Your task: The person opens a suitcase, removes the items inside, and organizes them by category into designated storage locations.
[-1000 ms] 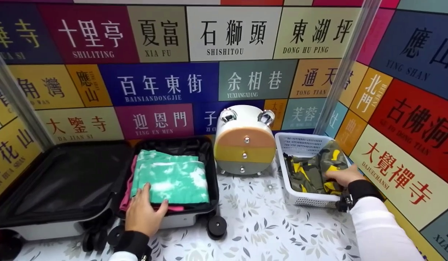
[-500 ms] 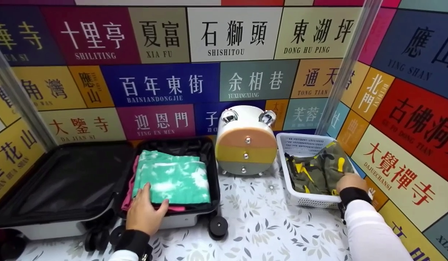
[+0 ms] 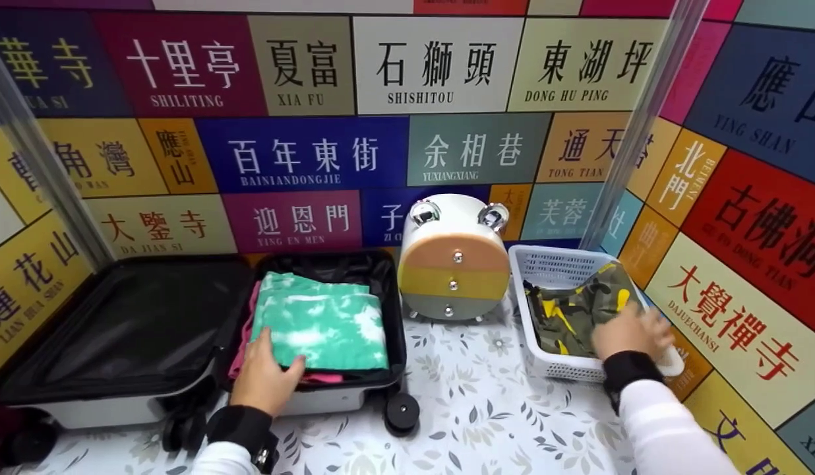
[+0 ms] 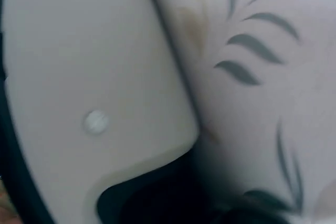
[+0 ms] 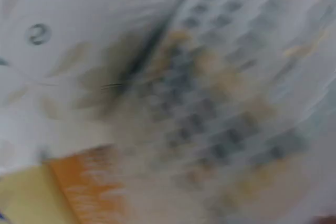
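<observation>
My left hand (image 3: pixel 266 373) lies at the front left edge of a folded green-and-white tie-dye garment (image 3: pixel 328 330), thumb spread from the fingers. A pink garment (image 3: pixel 246 336) shows beneath it, inside the open black-lined suitcase (image 3: pixel 395 343). The left wrist view shows the suitcase's pale outer side (image 4: pixel 105 66). My right hand (image 3: pixel 628 336), blurred, is over the front right corner of a white plastic basket (image 3: pixel 523 316), fingers spread. A camouflage garment with yellow patches (image 3: pixel 579 303) lies in the basket. The right wrist view shows the basket's holed wall (image 5: pixel 226 124), smeared by motion.
The suitcase's other half (image 3: pixel 130 323) lies open at the left, with black wheels (image 3: pixel 402 414) at the front. A round cabinet with three coloured drawer fronts (image 3: pixel 453 274) stands between suitcase and basket. Sign-covered walls (image 3: pixel 308 155) enclose the back and sides.
My right hand has let go of the camouflage garment and moved to the basket's front right corner. The garment's upper part has shifted a little rightward. My left hand has stayed put.
</observation>
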### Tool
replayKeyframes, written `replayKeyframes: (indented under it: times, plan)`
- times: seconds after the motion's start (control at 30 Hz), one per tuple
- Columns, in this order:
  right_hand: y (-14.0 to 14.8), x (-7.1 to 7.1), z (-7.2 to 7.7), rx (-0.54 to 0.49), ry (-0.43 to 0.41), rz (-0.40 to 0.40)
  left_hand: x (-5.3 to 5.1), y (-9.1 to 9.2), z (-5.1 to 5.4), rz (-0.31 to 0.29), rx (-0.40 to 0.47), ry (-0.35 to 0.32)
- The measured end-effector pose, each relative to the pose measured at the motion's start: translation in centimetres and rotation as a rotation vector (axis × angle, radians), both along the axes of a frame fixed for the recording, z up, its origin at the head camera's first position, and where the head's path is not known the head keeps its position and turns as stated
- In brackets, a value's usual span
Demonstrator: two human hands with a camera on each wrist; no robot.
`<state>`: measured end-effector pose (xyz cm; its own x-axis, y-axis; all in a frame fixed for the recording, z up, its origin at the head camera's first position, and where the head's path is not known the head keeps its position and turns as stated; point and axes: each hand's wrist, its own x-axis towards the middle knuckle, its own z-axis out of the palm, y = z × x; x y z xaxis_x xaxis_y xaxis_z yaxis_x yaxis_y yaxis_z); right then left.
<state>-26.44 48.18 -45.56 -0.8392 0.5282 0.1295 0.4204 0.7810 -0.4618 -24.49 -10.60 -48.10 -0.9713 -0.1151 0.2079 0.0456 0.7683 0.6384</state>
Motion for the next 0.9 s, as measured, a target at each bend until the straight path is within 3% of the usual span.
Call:
replayKeyframes:
  times: [0.07,0.13,0.2,0.27,0.37,0.5,0.7,0.9]
  plan:
    - [-2.8,0.1,0.6,0.040,0.124,0.060,-0.3,-0.5,0.4,0.015,0.006,-0.005]
    - [-6.2,0.3,1.2,0.064,0.246,0.171,-0.5,-1.1,0.6,0.036,0.000,-0.027]
    - [-10.0,0.4,1.5,0.015,0.362,0.290,-0.8,-1.5,0.7,0.048,0.001,-0.053]
    - [-13.8,0.4,1.5,-0.093,0.418,0.410,-1.1,-1.7,0.7,0.050,0.006,-0.077]
    - [-19.6,0.4,1.1,-0.340,0.387,0.532,-1.6,-1.8,0.6,0.054,0.014,-0.096]
    - [-26.4,0.1,0.0,-0.498,0.302,0.639,-2.2,-2.0,0.4,0.077,0.025,-0.108]
    - [-32.8,-1.5,-1.6,-0.559,0.256,0.756,-2.6,-1.9,0.1,0.112,0.013,-0.144]
    - [-35.8,-2.6,-2.2,-0.374,0.101,0.692,-3.0,-1.8,0.0,0.153,-0.004,-0.183]
